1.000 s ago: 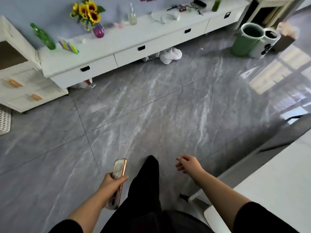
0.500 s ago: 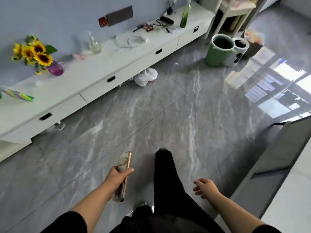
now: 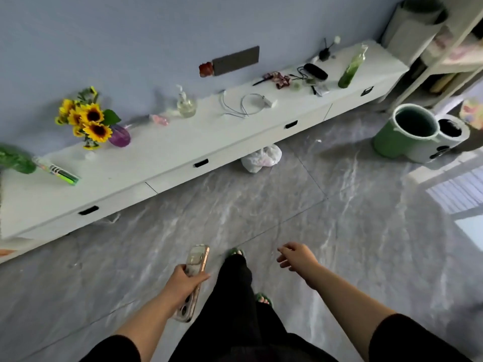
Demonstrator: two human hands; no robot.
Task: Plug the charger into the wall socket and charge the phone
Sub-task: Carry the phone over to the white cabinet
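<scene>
My left hand (image 3: 184,280) grips a gold-edged phone (image 3: 196,262) in a clear case, held low over the grey floor with its back camera end pointing toward me. My right hand (image 3: 296,256) hangs free to the right, fingers loosely apart, holding nothing. A white charger with its coiled white cable (image 3: 245,103) lies on top of the long white cabinet (image 3: 162,155) against the blue wall. On the wall above sits a dark grey rectangular panel (image 3: 236,60) with a red thing at its left end; no socket holes are discernible.
On the cabinet stand sunflowers in a purple vase (image 3: 119,135), a clear pump bottle (image 3: 186,104), a green bottle (image 3: 351,69) and small clutter. A white plastic bag (image 3: 261,158) lies on the floor. A green and white bin pair (image 3: 407,137) stands right, beside a shelf (image 3: 449,48).
The view has swung toward the cabinet's right part and come closer; the charger and wall panel now sit near the centre. My right hand has risen forward. The phone stays in my left hand.
</scene>
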